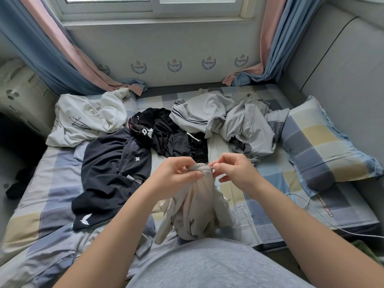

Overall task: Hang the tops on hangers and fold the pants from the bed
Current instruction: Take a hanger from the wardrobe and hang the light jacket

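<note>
Up and left of the hands, a white T-shirt (89, 119) lies crumpled on the checked bed (41, 204). A dark navy garment (110, 173) lies just beside the left hand (176, 173), which grips the top of a beige zippered garment (199, 204) hanging between the forearms. Close alongside, the right hand (234, 171) pinches its zipper pull (212, 167). Grey clothes (228, 119) lie beyond it, and a checked pillow (320, 146) to its right.

Two hands: left hand (176, 173), right hand (234, 171), both holding one beige garment (199, 204). Loose on the bed (41, 196): one white top (89, 119), one navy piece (110, 173), one black piece (166, 134), one grey heap (228, 119), at least two pieces, exact count unclear. One checked pillow (318, 146). Two curtains (52, 59). One white cable (311, 206).
</note>
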